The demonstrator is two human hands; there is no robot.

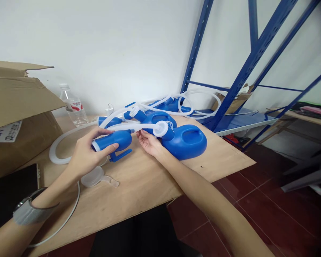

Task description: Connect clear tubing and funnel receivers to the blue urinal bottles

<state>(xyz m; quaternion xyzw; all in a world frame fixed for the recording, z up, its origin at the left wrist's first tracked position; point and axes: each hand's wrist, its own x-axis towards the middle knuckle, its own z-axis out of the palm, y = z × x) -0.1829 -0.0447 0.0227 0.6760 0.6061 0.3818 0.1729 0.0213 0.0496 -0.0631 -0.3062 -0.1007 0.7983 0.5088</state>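
Bare forearms [198, 182] reach in from the lower edge of my head-camera view, a watch [33, 210] strapped to the left wrist. I record the left grip [87, 151] closed around a blue plastic cup [115, 139], which lies on its side over the worktop [139, 189], pale rim to the left and narrow nozzle to the right. A blue lever-like part [120, 156] shows beneath it. The right grip [149, 142] is turned palm up with fingers curled, its fingertips just beside the nozzle; I cannot tell whether they pinch anything. Right of that grip, a blue jug [188, 144] lies on the worktop, its white cap [160, 129] facing me and a ribbed white hose [146, 126] running left from it behind the cup. Further blue jugs [160, 116] lie behind, with clear tubing [203, 91] looped over the far ones. At left I log a cardboard box [21, 100], a labelled water bottle [76, 110] and a flat black device [14, 189]. Near the left wrist rest a translucent lid [92, 177] with a tab and a white cable [76, 205]. Blue metal shelving [234, 84] stands at right.
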